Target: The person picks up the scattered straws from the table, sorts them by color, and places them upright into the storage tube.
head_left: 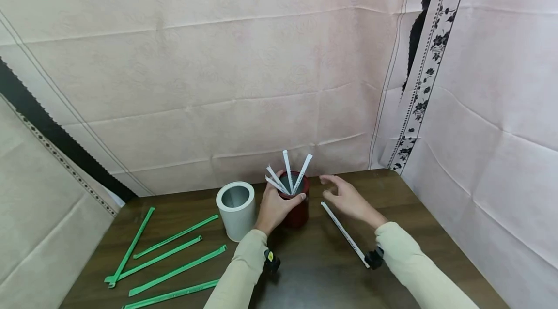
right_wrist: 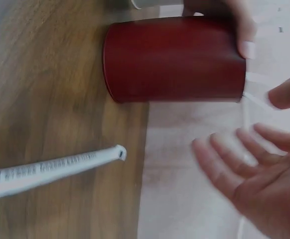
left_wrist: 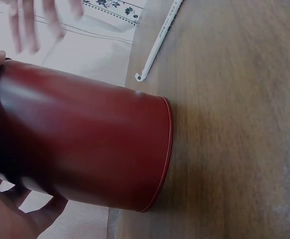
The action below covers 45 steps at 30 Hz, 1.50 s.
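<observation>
Holding the red cup [head_left: 300,216] upright near the back edge of the worktop [head_left: 320,272] with the left hand [head_left: 273,209], grip wrapped around the upper wall, thumb just below the rim. Holding nothing with the right hand [head_left: 350,201], grip loose and well parted, fingers slightly bent, held off to the right of the cup with a visible gap between. Inside the cup, leaning out past the rim at differing angles: four white sticks [head_left: 288,173]. Lying below the right hand: a loose white stick [head_left: 344,234], far end near the cup, near end toward the right wrist. Just left of the left hand, with little room between: an upright white container [head_left: 237,222], also near the back edge. Farther left: five green sticks [head_left: 176,271], two crossing near the worktop's left edge, the rest slanting side by side with gaps between.
</observation>
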### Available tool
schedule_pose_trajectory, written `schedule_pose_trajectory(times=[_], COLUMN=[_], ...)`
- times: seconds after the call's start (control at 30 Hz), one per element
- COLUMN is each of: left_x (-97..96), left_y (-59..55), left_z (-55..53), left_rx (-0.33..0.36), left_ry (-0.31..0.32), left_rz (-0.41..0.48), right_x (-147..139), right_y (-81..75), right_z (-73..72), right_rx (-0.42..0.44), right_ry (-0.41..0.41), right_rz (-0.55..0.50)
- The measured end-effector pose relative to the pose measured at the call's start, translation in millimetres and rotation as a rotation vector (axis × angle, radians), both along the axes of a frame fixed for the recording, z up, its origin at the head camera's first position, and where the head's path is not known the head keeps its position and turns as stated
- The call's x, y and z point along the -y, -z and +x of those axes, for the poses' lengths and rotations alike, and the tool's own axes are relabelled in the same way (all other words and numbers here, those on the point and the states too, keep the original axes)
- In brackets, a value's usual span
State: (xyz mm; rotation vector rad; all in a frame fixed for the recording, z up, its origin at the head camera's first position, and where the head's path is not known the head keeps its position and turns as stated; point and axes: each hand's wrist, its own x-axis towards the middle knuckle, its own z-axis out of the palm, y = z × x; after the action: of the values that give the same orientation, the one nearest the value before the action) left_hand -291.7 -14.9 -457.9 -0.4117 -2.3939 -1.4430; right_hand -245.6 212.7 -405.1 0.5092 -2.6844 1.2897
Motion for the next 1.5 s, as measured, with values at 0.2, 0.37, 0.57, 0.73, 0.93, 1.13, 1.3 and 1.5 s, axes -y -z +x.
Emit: schedule_pose_trajectory(times=[0.2,0.37,0.57,0.73,0.93,1.13,1.3,1.5], left_x=[0.2,-2.8,-6.7,-6.9,-6.1,-2.6,-0.3,-1.1], left_y=[-5.0,-7.8,-9.4,-9.8,-6.8,-3.5,-2.5,-1.4], left_z=[0.9,2.3,1.8,2.1,1.7,1.5,1.9,2.6], left_rx=[0.007,0.034,0.044,0.039,0.044,0.063,0.078,0.063], left_ry=[0.007,0.008,0.021,0.018,0.017,-0.002,-0.001,0.009], left_rz=[0.013,0.001,-0.008,-0.007,-0.015,-0.026,-0.026,-0.012], right_x=[-24,-35,-34,-28,-24,-22,-12,16], right_y=[15.0,44.1,64.4,70.8,65.0,24.9,-30.6,-91.5], right_z=[16.0,27.2,28.4,19.4,20.7,30.9,35.0,29.1], right_rx=[0.046,0.131,0.230,0.180,0.203,0.107,-0.031,-0.214], right_ry=[0.090,0.153,0.231,0.235,0.246,0.270,0.242,0.169], right_rz=[0.181,0.294,0.369,0.436,0.458,0.347,0.311,0.206])
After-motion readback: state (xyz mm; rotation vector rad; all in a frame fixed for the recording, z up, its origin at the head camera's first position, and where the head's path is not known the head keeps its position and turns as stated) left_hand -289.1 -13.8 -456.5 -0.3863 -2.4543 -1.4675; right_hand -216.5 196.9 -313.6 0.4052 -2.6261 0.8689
